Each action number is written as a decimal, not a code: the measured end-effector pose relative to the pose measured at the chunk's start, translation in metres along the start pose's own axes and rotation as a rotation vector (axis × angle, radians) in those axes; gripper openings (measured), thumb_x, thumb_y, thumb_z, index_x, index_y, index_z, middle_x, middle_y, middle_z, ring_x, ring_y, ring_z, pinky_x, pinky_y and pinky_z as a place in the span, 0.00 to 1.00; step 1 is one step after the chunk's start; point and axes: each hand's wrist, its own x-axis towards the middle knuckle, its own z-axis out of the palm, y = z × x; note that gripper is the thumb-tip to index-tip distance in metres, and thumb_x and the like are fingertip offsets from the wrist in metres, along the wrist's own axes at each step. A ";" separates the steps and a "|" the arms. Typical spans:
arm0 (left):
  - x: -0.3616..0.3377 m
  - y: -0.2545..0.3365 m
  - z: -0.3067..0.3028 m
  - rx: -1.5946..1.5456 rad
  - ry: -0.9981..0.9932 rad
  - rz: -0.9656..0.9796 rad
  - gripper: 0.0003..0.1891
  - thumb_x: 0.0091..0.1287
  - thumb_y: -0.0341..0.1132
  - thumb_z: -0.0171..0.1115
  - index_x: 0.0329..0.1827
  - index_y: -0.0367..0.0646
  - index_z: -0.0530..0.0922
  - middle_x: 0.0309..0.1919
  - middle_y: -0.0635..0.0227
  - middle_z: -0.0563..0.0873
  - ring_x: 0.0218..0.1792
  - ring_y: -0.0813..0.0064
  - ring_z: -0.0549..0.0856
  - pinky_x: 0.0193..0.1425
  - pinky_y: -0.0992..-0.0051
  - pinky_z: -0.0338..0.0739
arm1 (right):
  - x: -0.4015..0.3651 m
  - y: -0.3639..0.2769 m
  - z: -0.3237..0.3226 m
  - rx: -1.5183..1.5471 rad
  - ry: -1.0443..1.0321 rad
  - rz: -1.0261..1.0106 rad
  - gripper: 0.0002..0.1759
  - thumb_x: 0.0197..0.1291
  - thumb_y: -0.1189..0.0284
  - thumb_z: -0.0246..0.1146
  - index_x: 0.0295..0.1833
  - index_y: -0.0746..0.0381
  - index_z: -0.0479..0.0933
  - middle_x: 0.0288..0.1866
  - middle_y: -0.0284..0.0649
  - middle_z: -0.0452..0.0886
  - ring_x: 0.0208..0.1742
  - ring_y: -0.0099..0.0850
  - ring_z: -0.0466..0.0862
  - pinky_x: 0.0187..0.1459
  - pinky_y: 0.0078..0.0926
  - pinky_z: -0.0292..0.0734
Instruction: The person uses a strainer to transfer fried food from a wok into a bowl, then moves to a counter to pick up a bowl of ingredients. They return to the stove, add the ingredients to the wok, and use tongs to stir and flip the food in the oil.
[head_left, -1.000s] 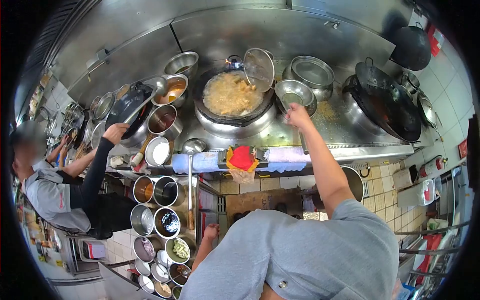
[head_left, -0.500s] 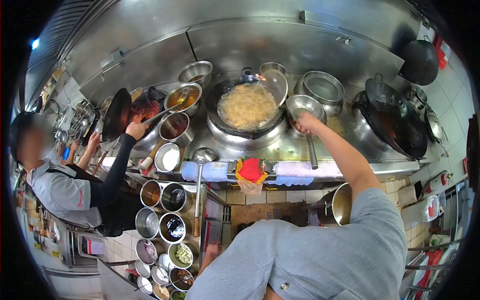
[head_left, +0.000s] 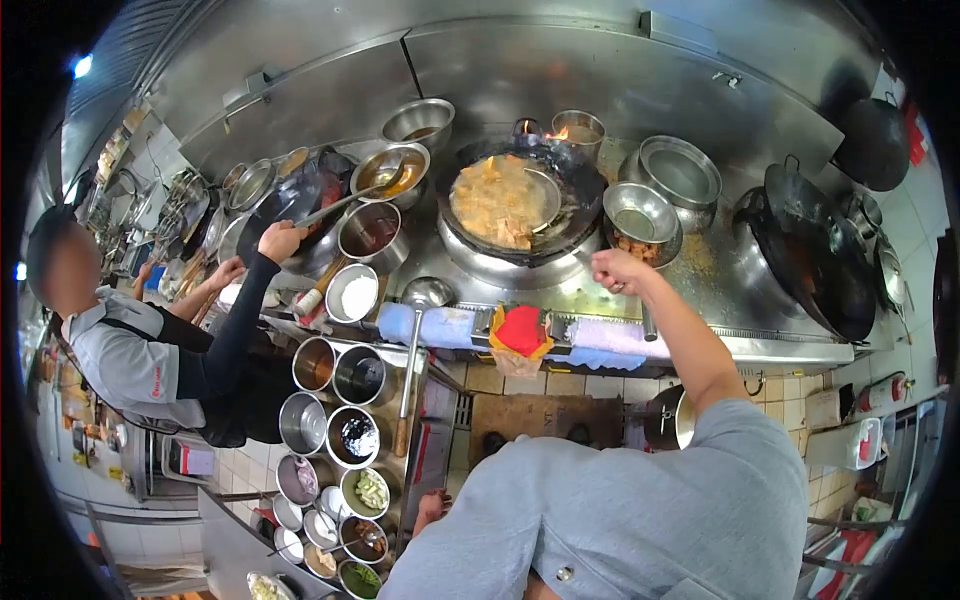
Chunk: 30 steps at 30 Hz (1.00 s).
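My right hand (head_left: 620,272) is closed around the handle of a round skimmer (head_left: 544,200), right of the wok (head_left: 590,215). The skimmer's bowl dips into the wok's bubbling oil, among pale golden frying pieces (head_left: 492,200). A steel strainer bowl (head_left: 640,210) rests beside the wok over a dish of browned pieces (head_left: 642,248); a handle end (head_left: 648,322) juts out below my wrist. My left hand (head_left: 432,508) hangs low beside the cart of pots, fingers curled; whether it holds anything is hidden.
A co-worker (head_left: 140,350) on the left holds a ladle (head_left: 345,207). A long ladle (head_left: 410,350) lies across the front edge beside folded cloths (head_left: 430,326). Several pots of sauces and ingredients, including a dark sauce pot (head_left: 354,436), stand at left. A large black wok (head_left: 810,255) is at right.
The skimmer has gone from the wok's right rim down into the oil. My right hand has moved slightly lower. Flame shows behind the wok, and the whole view has shifted.
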 end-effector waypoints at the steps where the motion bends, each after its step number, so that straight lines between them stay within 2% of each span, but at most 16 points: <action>1: -0.004 -0.001 -0.003 0.050 0.007 0.061 0.14 0.65 0.40 0.47 0.49 0.46 0.72 0.34 0.64 0.81 0.31 0.69 0.79 0.26 0.69 0.69 | 0.001 0.003 -0.013 0.082 -0.050 -0.010 0.06 0.63 0.72 0.48 0.43 0.56 0.69 0.20 0.28 0.67 0.10 0.13 0.59 0.09 0.10 0.49; 4: -0.012 0.008 0.008 0.197 0.009 0.236 0.10 0.65 0.38 0.49 0.45 0.44 0.72 0.29 0.65 0.80 0.26 0.71 0.78 0.22 0.71 0.68 | -0.030 -0.012 -0.018 0.067 -0.055 0.000 0.06 0.63 0.72 0.48 0.45 0.58 0.67 0.20 0.28 0.66 0.11 0.13 0.58 0.10 0.10 0.49; 7: -0.021 0.014 0.025 0.338 -0.015 0.367 0.07 0.65 0.36 0.50 0.40 0.43 0.72 0.24 0.65 0.78 0.21 0.73 0.76 0.19 0.74 0.68 | -0.016 0.005 -0.004 0.120 -0.048 -0.009 0.07 0.63 0.72 0.48 0.45 0.59 0.67 0.20 0.28 0.66 0.11 0.13 0.58 0.10 0.09 0.47; 9: -0.023 0.054 0.023 0.438 -0.014 0.473 0.06 0.65 0.34 0.51 0.37 0.41 0.72 0.21 0.66 0.77 0.18 0.75 0.75 0.16 0.75 0.67 | -0.038 0.001 -0.025 0.146 -0.104 -0.012 0.07 0.63 0.72 0.49 0.46 0.59 0.67 0.20 0.27 0.66 0.11 0.12 0.58 0.10 0.09 0.48; 10: -0.024 0.062 0.028 0.439 -0.015 0.472 0.06 0.65 0.34 0.51 0.37 0.41 0.72 0.21 0.66 0.77 0.18 0.75 0.75 0.16 0.75 0.67 | -0.047 0.000 -0.034 0.160 -0.101 -0.001 0.07 0.63 0.72 0.49 0.46 0.58 0.67 0.20 0.27 0.66 0.11 0.12 0.58 0.10 0.09 0.49; 12: -0.017 0.064 0.038 -0.052 0.083 0.340 0.06 0.65 0.34 0.53 0.35 0.41 0.72 0.20 0.66 0.77 0.18 0.76 0.75 0.15 0.76 0.68 | -0.045 0.000 -0.019 0.201 -0.052 -0.006 0.04 0.63 0.73 0.49 0.43 0.58 0.66 0.20 0.28 0.66 0.11 0.12 0.58 0.10 0.09 0.49; 13: -0.022 0.068 0.045 0.025 0.127 0.323 0.06 0.65 0.34 0.53 0.37 0.41 0.73 0.20 0.65 0.77 0.18 0.77 0.75 0.17 0.77 0.69 | -0.044 0.002 -0.009 0.239 -0.007 -0.012 0.01 0.62 0.73 0.49 0.39 0.58 0.65 0.20 0.29 0.67 0.11 0.12 0.59 0.10 0.10 0.49; 14: -0.022 0.067 0.051 0.023 0.124 0.314 0.06 0.65 0.34 0.53 0.37 0.41 0.73 0.20 0.65 0.77 0.18 0.77 0.75 0.17 0.77 0.69 | -0.040 0.007 0.001 0.284 -0.085 -0.046 0.04 0.62 0.74 0.50 0.42 0.59 0.65 0.20 0.29 0.67 0.11 0.12 0.59 0.10 0.10 0.49; 16: -0.025 0.074 0.055 0.160 0.074 0.319 0.07 0.65 0.35 0.54 0.37 0.41 0.73 0.22 0.68 0.78 0.20 0.77 0.77 0.20 0.76 0.70 | -0.044 0.013 0.003 0.426 -0.063 -0.070 0.05 0.63 0.73 0.50 0.44 0.59 0.65 0.20 0.30 0.67 0.11 0.12 0.59 0.10 0.10 0.49; 19: -0.005 0.071 0.056 0.034 0.039 0.333 0.07 0.65 0.37 0.53 0.38 0.43 0.73 0.23 0.70 0.78 0.21 0.76 0.77 0.21 0.76 0.70 | -0.062 0.032 -0.006 0.506 -0.063 -0.072 0.05 0.63 0.72 0.50 0.44 0.57 0.64 0.20 0.30 0.67 0.11 0.13 0.59 0.10 0.10 0.49; 23: -0.007 0.063 0.059 0.123 0.049 0.299 0.08 0.65 0.38 0.53 0.39 0.45 0.72 0.24 0.71 0.78 0.22 0.76 0.78 0.21 0.78 0.70 | -0.076 0.052 -0.004 0.520 -0.072 -0.117 0.10 0.63 0.72 0.51 0.50 0.56 0.63 0.19 0.30 0.66 0.10 0.13 0.58 0.10 0.10 0.49; 26: -0.017 0.056 0.061 0.273 0.002 0.343 0.09 0.64 0.41 0.53 0.40 0.47 0.72 0.26 0.71 0.78 0.24 0.76 0.79 0.24 0.76 0.71 | -0.085 0.061 0.000 0.536 -0.046 -0.150 0.10 0.63 0.72 0.52 0.49 0.56 0.64 0.18 0.29 0.66 0.09 0.13 0.58 0.09 0.10 0.49; 28: -0.027 0.048 0.058 0.368 0.032 0.245 0.10 0.64 0.42 0.53 0.41 0.46 0.73 0.27 0.71 0.79 0.27 0.76 0.80 0.27 0.73 0.71 | -0.086 0.067 0.000 0.538 -0.065 -0.160 0.10 0.63 0.72 0.52 0.49 0.56 0.65 0.18 0.30 0.66 0.09 0.14 0.58 0.09 0.10 0.50; 30: -0.044 0.046 0.057 0.436 0.037 0.260 0.10 0.64 0.42 0.52 0.42 0.46 0.73 0.27 0.70 0.79 0.28 0.75 0.79 0.28 0.72 0.71 | -0.090 0.068 0.002 0.589 -0.050 -0.158 0.10 0.63 0.72 0.52 0.50 0.55 0.65 0.18 0.30 0.67 0.09 0.14 0.58 0.09 0.10 0.50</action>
